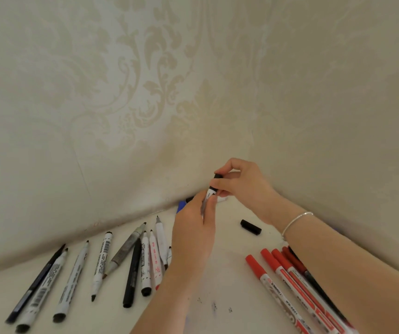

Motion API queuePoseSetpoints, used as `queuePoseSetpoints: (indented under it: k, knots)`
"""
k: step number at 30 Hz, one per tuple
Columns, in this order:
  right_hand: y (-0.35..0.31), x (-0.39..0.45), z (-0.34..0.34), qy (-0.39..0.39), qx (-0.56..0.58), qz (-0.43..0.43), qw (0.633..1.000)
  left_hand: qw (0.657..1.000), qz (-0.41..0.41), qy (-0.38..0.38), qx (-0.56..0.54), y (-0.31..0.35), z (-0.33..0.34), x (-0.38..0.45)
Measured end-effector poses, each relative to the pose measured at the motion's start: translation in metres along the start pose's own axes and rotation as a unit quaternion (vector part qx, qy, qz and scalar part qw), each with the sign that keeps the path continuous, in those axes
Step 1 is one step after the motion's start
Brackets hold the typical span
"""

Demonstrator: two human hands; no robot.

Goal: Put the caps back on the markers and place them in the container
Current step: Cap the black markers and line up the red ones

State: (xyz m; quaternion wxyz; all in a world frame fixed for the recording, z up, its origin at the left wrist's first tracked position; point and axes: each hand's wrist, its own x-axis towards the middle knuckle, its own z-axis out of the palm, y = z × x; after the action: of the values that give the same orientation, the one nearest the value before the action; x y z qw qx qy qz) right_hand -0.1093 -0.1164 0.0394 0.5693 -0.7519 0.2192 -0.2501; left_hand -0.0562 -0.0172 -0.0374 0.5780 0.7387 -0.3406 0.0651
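Two hands held one marker (208, 194); the left hand (194, 227) gripped its body; the right hand (239, 182) pinched its black cap (216, 177).

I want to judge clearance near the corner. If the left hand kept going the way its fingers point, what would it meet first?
Probably the right hand, right above the left hand on the same marker; then the wall corner. Depth is unclear.

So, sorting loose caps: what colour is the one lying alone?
Black loose cap, head view.
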Motion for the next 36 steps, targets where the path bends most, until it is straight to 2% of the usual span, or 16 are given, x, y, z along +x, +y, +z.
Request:
queuePoseSetpoints:
  k: [2, 7, 9, 11, 14, 17, 19, 21, 36]
  knots:
    - [0.0, -0.004, 0.003, 0.008, -0.015, -0.009, 1.0, 1.0, -0.012, -0.001, -0.019, 0.002, 0.002, 0.0]
    - [-0.008, -0.014, -0.003, 0.027, -0.14, -0.049, 0.989, 0.995, -0.035, -0.053, -0.078, 0.016, 0.006, 0.0]
    - [-0.015, -0.015, -0.017, 0.035, -0.169, -0.039, 0.984, 0.994, -0.026, -0.079, -0.072, 0.018, 0.004, -0.002]
    - [-0.02, -0.016, -0.04, 0.039, -0.25, -0.008, 0.967, 0.994, -0.035, -0.093, -0.048, 0.015, 0.003, -0.001]
    - [-0.02, -0.022, -0.073, -0.031, -0.4, 0.066, 0.913, 0.991, -0.058, -0.12, 0.025, 0.003, 0.004, 0.006]
    - [-0.005, -0.03, -0.093, -0.108, -0.518, 0.124, 0.839, 0.983, -0.072, -0.146, 0.084, -0.001, 0.006, 0.009]
    - [0.009, -0.036, -0.101, -0.133, -0.579, 0.154, 0.79, 0.979, -0.078, -0.16, 0.1, -0.001, 0.008, 0.008]
    - [0.019, -0.042, -0.107, -0.136, -0.611, 0.165, 0.762, 0.975, -0.086, -0.173, 0.109, 0.001, 0.011, 0.005]
    - [0.035, -0.045, -0.116, -0.15, -0.623, 0.188, 0.744, 0.959, -0.096, -0.214, 0.16, -0.012, 0.023, 0.004]
